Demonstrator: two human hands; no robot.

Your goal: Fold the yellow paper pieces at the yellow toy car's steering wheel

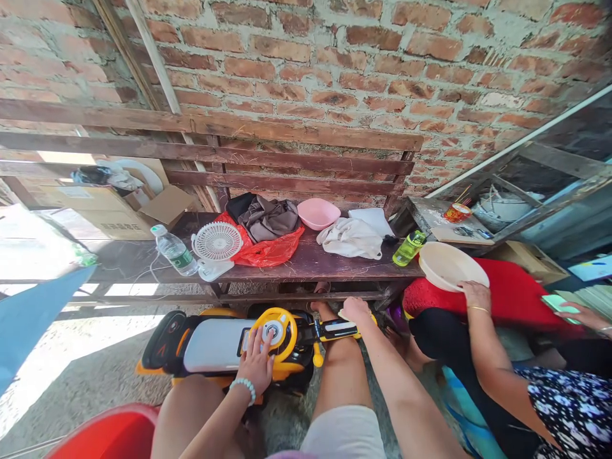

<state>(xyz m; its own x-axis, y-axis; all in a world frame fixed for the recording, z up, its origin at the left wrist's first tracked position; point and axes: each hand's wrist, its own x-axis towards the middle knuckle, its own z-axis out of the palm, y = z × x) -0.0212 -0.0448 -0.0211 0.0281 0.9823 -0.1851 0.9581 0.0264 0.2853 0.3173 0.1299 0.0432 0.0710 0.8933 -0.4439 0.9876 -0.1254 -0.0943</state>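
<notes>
A yellow, black and white ride-on toy excavator (pixel 213 344) stands on the floor in front of my legs. My left hand (pixel 258 363), a beaded bracelet on its wrist, lies with fingers spread over the hub of the yellow steering wheel (pixel 291 331). At the far end of the toy's digger arm (pixel 337 329), my right hand (pixel 357 311) is closed around it, fingers curled. What exactly sits inside that fist is partly hidden. A small yellow lever (pixel 318 355) hangs below the arm, between my hands.
A wooden bench (pixel 306 264) bears a water bottle (pixel 176 252), fan (pixel 220 242), red bag (pixel 277 254), pink bowl (pixel 319 213), white cloth (pixel 351 238) and green bottle (pixel 408 248). At right, a co-worker's hand (pixel 477 296) touches a cream basin (pixel 449 264); another hand holds a phone (pixel 559 306).
</notes>
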